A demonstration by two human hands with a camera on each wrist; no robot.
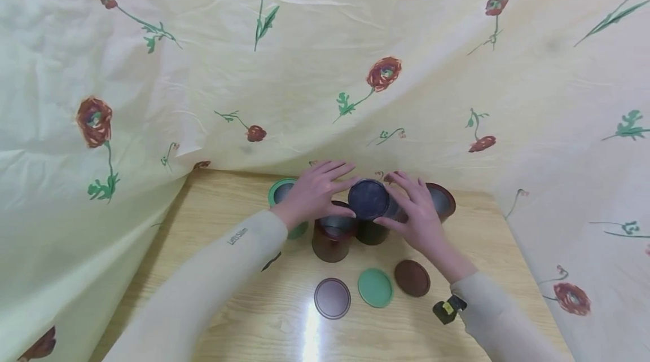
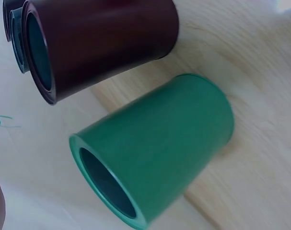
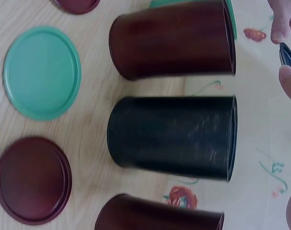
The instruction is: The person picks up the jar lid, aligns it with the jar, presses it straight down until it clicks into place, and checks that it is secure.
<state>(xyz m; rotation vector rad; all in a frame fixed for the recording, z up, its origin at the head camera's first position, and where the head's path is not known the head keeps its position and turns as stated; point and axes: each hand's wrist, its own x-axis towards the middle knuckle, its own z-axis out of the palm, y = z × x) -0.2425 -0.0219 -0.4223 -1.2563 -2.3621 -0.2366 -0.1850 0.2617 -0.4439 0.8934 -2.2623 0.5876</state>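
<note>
Both hands hold a dark blue round lid [image 1: 369, 199] above a black can [image 3: 171, 136]. My left hand [image 1: 321, 188] pinches the lid's left edge, thumb low and fingers above. On the opposite edge, the thumb and fingers of my right hand [image 1: 417, 212] grip it too. In the right wrist view the lid [image 3: 290, 58] shows tilted, between fingertips at the frame's edge. The black can's open mouth is mostly hidden under the lid in the head view. Left of it stands a dark brown open can [image 1: 331, 246].
A green open can [image 2: 159, 148] stands at the left, and another brown can [image 1: 443, 204] at the right. Nearer me lie a purplish-brown lid [image 1: 332, 298], a green lid [image 1: 376, 287] and a dark brown lid [image 1: 412, 278]. Flowered cloth [image 1: 304, 80] hangs behind the wooden table [image 1: 244, 305].
</note>
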